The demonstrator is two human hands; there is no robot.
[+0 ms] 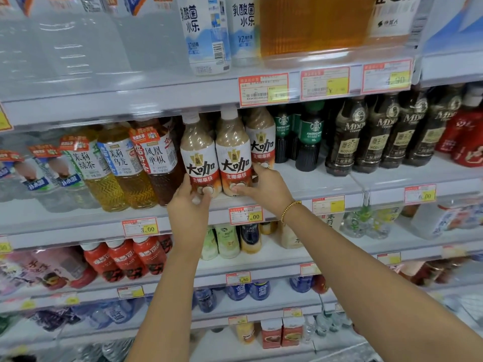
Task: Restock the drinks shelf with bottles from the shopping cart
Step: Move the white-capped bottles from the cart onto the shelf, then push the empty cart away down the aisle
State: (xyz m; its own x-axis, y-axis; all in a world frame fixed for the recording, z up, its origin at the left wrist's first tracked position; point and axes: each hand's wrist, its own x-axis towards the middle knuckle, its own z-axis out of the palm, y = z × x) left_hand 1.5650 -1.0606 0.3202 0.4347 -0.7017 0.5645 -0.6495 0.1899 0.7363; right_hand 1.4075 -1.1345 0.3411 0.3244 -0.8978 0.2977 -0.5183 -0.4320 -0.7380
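Both hands are gripping latte bottles at the shelf [287, 202] front edge: left hand [188, 205] clamping one bottle [200, 155], right hand [264, 188] clamping its neighbour [234, 155], labels reading 大咖. Bare shelf is lying just right.

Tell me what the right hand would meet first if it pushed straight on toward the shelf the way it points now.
Most likely nothing new: the right hand already rests on the right front latte bottle. Pushing on would press that bottle back toward the third latte bottle behind it, though depth is unclear.
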